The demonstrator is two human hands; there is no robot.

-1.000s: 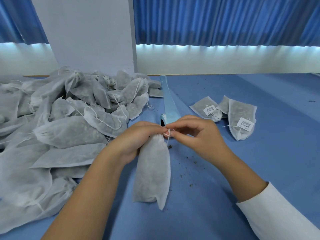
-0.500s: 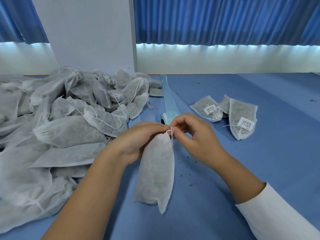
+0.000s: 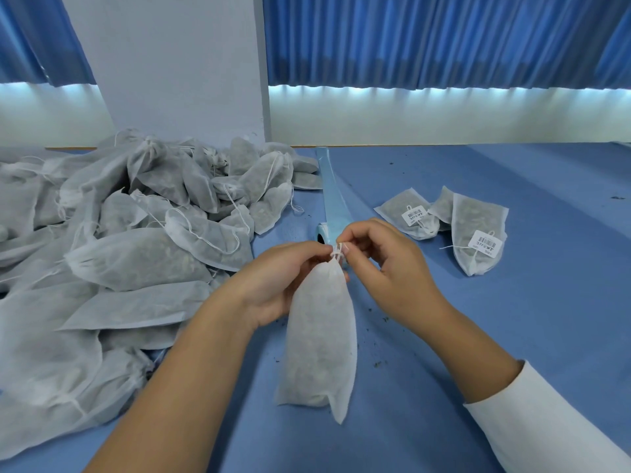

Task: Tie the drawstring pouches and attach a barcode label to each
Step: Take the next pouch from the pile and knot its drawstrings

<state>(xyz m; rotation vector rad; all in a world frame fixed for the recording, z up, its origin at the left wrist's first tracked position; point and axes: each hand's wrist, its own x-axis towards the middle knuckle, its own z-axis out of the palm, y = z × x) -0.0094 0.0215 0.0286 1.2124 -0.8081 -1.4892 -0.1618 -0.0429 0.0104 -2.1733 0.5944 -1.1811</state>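
Observation:
A filled white mesh pouch (image 3: pixel 321 339) hangs upright over the blue table, its gathered neck pinched by my left hand (image 3: pixel 276 281). My right hand (image 3: pixel 386 268) pinches the white drawstring (image 3: pixel 337 251) at the top of the neck, fingertips almost touching the left ones. Three tied pouches lie at the right; the two whose labels show are one (image 3: pixel 404 216) with a barcode label (image 3: pixel 414 215) and another (image 3: pixel 476 233) with a barcode label (image 3: pixel 486 243).
A large heap of untied white pouches (image 3: pixel 119 261) covers the left of the table. A light blue label strip with its roll (image 3: pixel 333 196) lies just behind my hands. Dark crumbs dot the blue table (image 3: pixel 512 319). A grey panel (image 3: pixel 177 63) stands behind the heap.
Both hands have lifted the pouch's neck slightly and moved closer together; the right fingers have shifted along the drawstring at the neck. The pouch now hangs straighter.

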